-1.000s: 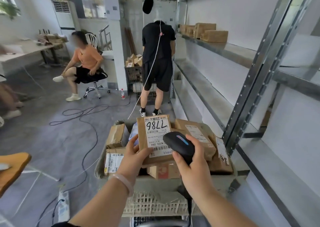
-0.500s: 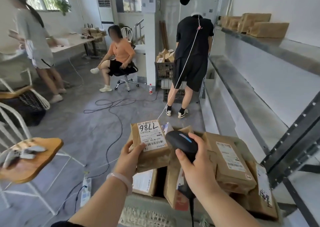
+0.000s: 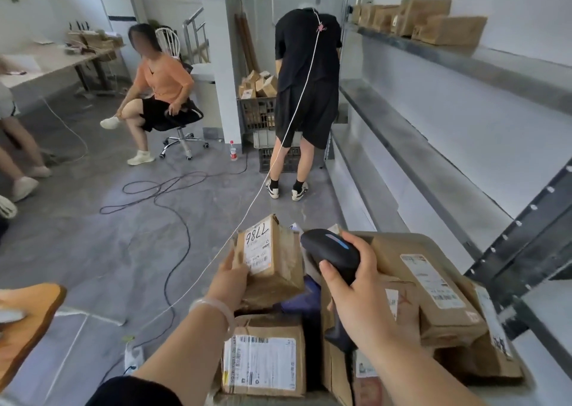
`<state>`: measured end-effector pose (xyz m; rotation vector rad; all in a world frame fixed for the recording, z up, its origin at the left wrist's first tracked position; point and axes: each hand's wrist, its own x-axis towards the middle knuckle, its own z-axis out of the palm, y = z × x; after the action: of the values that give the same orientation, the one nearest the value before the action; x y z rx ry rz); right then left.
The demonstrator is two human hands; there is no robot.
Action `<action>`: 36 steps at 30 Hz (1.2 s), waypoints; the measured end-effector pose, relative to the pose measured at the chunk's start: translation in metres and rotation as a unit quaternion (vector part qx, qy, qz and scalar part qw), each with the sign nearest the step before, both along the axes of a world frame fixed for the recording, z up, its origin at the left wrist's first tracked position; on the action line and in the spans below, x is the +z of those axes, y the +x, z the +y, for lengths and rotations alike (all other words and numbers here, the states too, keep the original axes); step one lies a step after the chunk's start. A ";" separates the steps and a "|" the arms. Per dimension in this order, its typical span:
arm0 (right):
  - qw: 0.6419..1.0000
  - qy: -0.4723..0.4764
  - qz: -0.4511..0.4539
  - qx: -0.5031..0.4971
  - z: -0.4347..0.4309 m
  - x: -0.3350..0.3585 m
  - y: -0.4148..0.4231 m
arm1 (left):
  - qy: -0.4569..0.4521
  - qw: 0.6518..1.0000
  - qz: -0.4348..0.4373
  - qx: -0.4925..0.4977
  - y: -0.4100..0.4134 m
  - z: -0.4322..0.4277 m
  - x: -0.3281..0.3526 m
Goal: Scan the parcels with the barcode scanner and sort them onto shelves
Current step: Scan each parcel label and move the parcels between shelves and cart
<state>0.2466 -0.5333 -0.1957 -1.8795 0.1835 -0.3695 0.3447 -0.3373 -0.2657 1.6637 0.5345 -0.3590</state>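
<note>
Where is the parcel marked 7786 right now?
Head view, lower centre: the left hand holds the 7786 parcel, just left of the barcode scanner in the right hand.

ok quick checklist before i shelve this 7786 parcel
1. Left hand grips the 7786 parcel: ok.
2. Label faces the camera, number readable: ok.
3. Right hand holds the scanner: ok.
4. Scan registered: cannot tell.
5. Bare room on the middle shelf: ok.
6. Path along the shelves: not ok, a person in black stands there and a white cable crosses the floor.
</note>
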 end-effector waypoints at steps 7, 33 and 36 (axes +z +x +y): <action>0.999 -0.016 0.002 -0.033 0.018 -0.008 0.006 | 0.037 0.997 0.003 -0.065 0.009 0.001 0.012; 0.978 -0.059 -0.022 -0.201 -0.015 0.010 -0.069 | 0.279 0.778 -0.429 -0.364 -0.033 -0.096 0.072; 0.962 -0.073 -0.054 -0.259 -0.037 0.023 -0.108 | 0.260 0.736 -0.479 -0.403 -0.067 -0.132 0.085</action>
<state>0.1386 -0.5703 -0.1723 -1.9321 0.5927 -0.8606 0.2776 -0.4694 -0.1804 2.2754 -0.9993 0.1052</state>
